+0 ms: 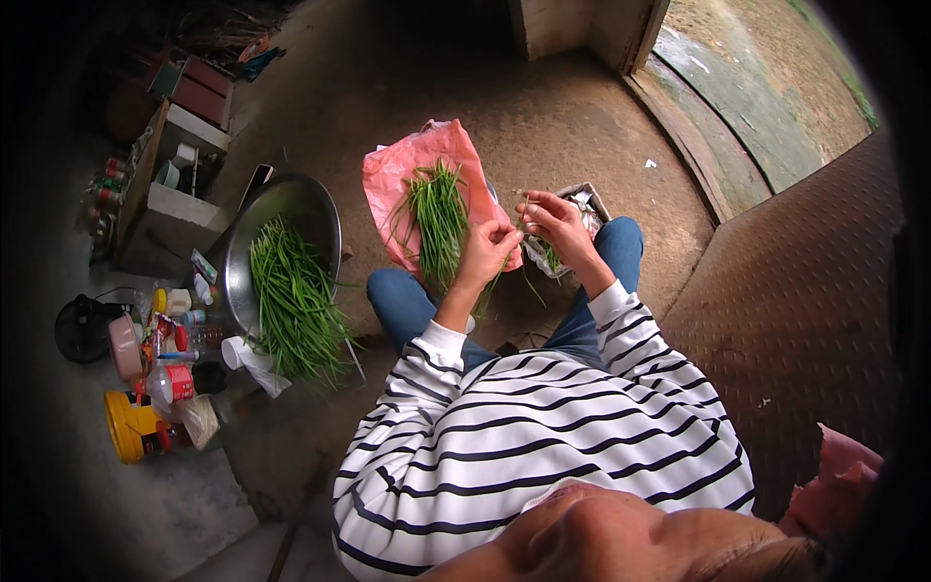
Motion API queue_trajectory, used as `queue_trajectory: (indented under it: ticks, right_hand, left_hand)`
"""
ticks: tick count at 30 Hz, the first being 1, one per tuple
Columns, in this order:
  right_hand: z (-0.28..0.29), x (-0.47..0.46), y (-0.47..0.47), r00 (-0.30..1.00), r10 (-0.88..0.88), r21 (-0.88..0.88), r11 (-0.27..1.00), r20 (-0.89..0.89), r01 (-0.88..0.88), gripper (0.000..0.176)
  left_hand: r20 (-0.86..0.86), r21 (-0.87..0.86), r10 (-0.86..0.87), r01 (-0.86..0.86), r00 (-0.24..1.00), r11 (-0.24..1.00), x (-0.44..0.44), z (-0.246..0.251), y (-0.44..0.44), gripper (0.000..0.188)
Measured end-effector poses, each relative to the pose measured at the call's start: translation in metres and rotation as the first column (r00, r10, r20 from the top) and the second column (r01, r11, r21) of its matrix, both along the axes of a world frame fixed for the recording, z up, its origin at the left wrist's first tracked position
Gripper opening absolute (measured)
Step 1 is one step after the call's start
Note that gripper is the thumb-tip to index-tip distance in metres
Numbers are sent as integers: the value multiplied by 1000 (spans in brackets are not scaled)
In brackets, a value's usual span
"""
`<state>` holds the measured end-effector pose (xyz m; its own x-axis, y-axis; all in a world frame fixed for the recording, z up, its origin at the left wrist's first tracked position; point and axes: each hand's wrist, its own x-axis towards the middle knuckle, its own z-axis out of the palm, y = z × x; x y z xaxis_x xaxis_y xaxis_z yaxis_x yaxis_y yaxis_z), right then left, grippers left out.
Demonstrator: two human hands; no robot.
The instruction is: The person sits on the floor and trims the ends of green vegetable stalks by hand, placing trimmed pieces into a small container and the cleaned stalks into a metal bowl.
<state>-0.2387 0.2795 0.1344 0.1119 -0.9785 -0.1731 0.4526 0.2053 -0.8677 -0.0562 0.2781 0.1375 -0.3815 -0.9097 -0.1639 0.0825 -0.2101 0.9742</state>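
Note:
My left hand point(486, 254) pinches a few thin green stalks, probably Chinese chives point(497, 285), whose leaves hang down between my knees. Close beside it, the thumb and fingers of my right hand point(556, 220) are closed on a thin strand of stalk point(525, 207). A bunch of the same greens point(438, 222) lies on a pink plastic bag point(389, 174), just beyond my left hand. Partly hidden behind my right hand stands a lined box point(593, 200) with scraps and bits of green in it.
To the left, a large metal basin point(331, 218) holds a big heap of chives point(294, 298). Bottles, a yellow bucket point(120, 428) and a pink bowl point(125, 348) crowd the surface beyond it. A textured metal door panel point(793, 291) stands at right, beside the doorway sill point(684, 145).

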Motion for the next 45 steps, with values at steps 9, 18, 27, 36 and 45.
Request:
queue_trajectory:
  ticks: [9, 18, 27, 36, 45]
  right_hand:
    - [-27, -15, -18, 947, -309, 8, 951, 88, 309, 36]
    - [-2, 11, 16, 996, 92, 35, 995, 6, -92, 36]
    - [-2, 18, 17, 993, 115, -8, 993, 30, -115, 34]
    - [0, 22, 19, 984, 176, 26, 984, 5, -177, 36]
    - [-4, 27, 28, 968, 245, 44, 968, 57, -248, 34]
  left_hand:
    - [-39, 82, -20, 23, 999, 996, 3, 12, 2, 12]
    - [-131, 73, 94, -85, 987, 994, 2, -1, -2, 15]
    - [42, -173, 119, -110, 992, 979, 7, -6, -5, 17]
    - [72, -213, 178, -159, 981, 964, 6, -1, -7, 19]
    - [-9, -241, 381, -372, 924, 896, 34, -8, -39, 14]
